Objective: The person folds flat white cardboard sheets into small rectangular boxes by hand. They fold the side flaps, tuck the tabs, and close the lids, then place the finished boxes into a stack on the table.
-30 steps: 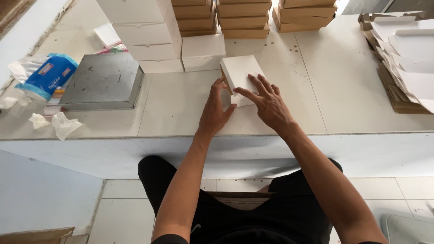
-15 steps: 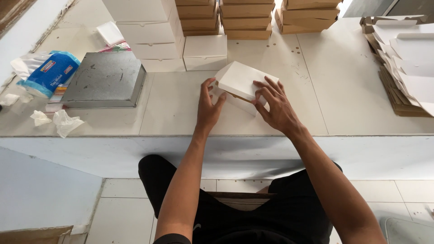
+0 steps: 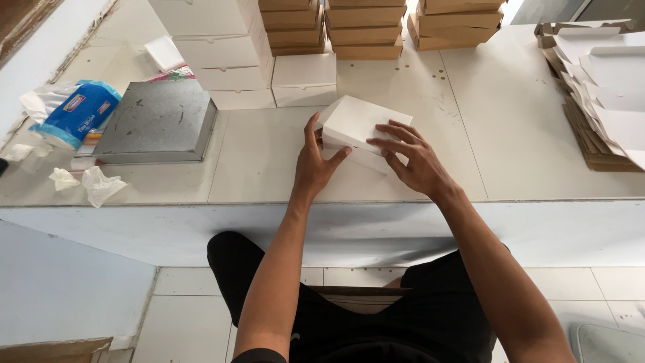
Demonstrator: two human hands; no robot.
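A folded white cardboard box (image 3: 359, 124) rests tilted on the pale counter (image 3: 255, 161), its lid slightly raised. My left hand (image 3: 316, 165) grips its near left side, thumb against the front wall. My right hand (image 3: 413, 158) lies on the right part of the lid with fingers spread. Both forearms reach in from below.
A grey metal tray (image 3: 158, 124) lies upside down at left, beside a blue tissue pack (image 3: 74, 114) and crumpled tissues (image 3: 101, 185). Stacks of white boxes (image 3: 215, 40) and brown boxes (image 3: 363, 27) stand at the back. Flat unfolded cartons (image 3: 605, 87) pile at right.
The box has been turned and tipped, its left end now nearer me. Both hands shifted with it, the right hand moving onto the lid.
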